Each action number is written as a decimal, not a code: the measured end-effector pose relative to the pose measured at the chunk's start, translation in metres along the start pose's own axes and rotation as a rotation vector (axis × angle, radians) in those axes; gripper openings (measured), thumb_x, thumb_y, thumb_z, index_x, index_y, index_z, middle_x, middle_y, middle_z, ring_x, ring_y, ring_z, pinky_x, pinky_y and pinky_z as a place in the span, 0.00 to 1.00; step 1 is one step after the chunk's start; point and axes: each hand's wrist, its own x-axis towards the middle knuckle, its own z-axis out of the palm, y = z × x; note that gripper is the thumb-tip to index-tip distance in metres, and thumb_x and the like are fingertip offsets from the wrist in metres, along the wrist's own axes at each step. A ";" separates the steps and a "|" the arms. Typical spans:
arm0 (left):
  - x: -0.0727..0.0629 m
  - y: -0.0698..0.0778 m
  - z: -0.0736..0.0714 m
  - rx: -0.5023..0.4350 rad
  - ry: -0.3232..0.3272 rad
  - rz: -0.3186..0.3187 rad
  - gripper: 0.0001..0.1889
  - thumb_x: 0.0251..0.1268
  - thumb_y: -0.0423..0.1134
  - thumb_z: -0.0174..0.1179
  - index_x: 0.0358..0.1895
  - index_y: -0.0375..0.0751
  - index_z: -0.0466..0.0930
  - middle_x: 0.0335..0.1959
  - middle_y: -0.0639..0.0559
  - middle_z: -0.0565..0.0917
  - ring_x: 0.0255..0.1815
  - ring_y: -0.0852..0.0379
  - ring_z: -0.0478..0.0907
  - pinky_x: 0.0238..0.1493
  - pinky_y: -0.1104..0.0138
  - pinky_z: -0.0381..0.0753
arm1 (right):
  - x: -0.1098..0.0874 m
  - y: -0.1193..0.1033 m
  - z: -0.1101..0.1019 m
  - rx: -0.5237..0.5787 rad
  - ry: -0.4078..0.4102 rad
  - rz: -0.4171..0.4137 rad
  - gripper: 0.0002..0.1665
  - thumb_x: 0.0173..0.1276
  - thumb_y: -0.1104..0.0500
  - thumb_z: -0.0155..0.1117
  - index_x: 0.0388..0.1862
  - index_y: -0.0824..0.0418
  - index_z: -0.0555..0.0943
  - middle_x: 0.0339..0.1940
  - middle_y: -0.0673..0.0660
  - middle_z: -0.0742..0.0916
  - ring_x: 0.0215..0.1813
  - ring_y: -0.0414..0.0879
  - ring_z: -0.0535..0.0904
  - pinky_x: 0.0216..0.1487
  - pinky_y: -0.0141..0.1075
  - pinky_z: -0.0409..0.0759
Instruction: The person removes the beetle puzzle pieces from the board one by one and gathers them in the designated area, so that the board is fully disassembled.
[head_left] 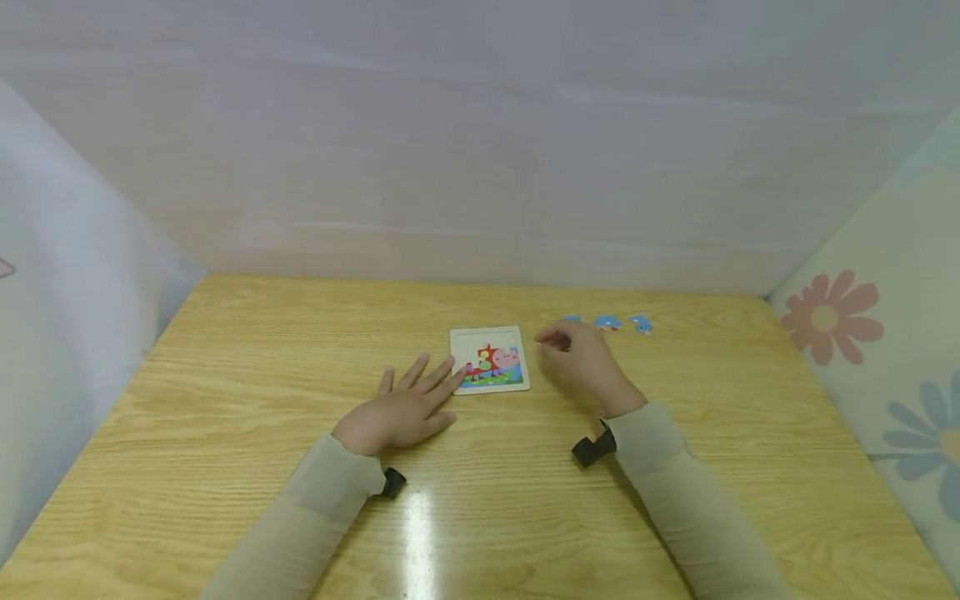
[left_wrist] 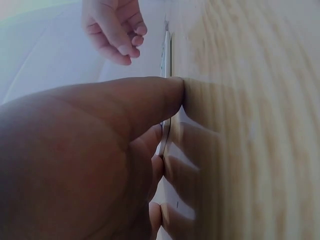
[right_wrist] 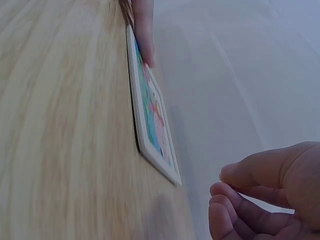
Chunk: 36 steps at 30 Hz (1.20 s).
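A small white-framed jigsaw puzzle (head_left: 490,361) lies on the table, its lower part filled with a colourful picture of a pink round face, red shapes and green ground. The upper part shows the pale bare backing. My left hand (head_left: 405,412) lies spread on the tabletop, fingers straight, with fingertips at the frame's left edge. To the right of the frame, my right hand (head_left: 585,358) is raised above the table. Its fingers (right_wrist: 227,205) are loosely curled, thumb close to the index finger, and nothing shows between them.
Blue puzzle pieces (head_left: 607,322) lie in a row beyond the right hand, which partly covers the leftmost. A wooden table (head_left: 262,350) carries everything. Pale curtains (head_left: 480,167) stand behind it and at both sides, with printed flowers (head_left: 825,317) at right.
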 end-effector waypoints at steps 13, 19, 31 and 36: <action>0.002 -0.003 0.003 -0.021 -0.012 -0.019 0.36 0.82 0.59 0.41 0.84 0.60 0.38 0.84 0.56 0.35 0.83 0.43 0.25 0.72 0.31 0.26 | 0.014 -0.032 0.031 0.026 -0.153 0.087 0.13 0.71 0.63 0.68 0.53 0.64 0.85 0.44 0.55 0.86 0.45 0.48 0.80 0.49 0.42 0.81; 0.003 -0.004 0.004 -0.011 -0.001 0.000 0.36 0.82 0.58 0.43 0.84 0.58 0.40 0.85 0.54 0.36 0.83 0.41 0.26 0.72 0.30 0.27 | 0.021 -0.034 0.039 -0.037 -0.205 0.061 0.14 0.70 0.63 0.68 0.54 0.65 0.84 0.41 0.54 0.86 0.44 0.46 0.80 0.48 0.39 0.81; 0.005 -0.003 0.004 0.027 0.002 -0.009 0.36 0.81 0.59 0.43 0.84 0.60 0.40 0.85 0.56 0.36 0.83 0.43 0.25 0.72 0.30 0.29 | 0.030 -0.032 0.047 -0.066 -0.206 0.087 0.15 0.68 0.66 0.66 0.53 0.67 0.84 0.40 0.55 0.85 0.41 0.46 0.78 0.46 0.38 0.79; 0.004 -0.003 0.003 0.027 0.003 -0.009 0.36 0.81 0.59 0.43 0.84 0.60 0.40 0.85 0.56 0.36 0.83 0.43 0.25 0.72 0.30 0.29 | 0.030 -0.034 0.047 -0.077 -0.210 0.107 0.14 0.68 0.65 0.68 0.52 0.66 0.84 0.40 0.55 0.83 0.42 0.47 0.77 0.45 0.38 0.78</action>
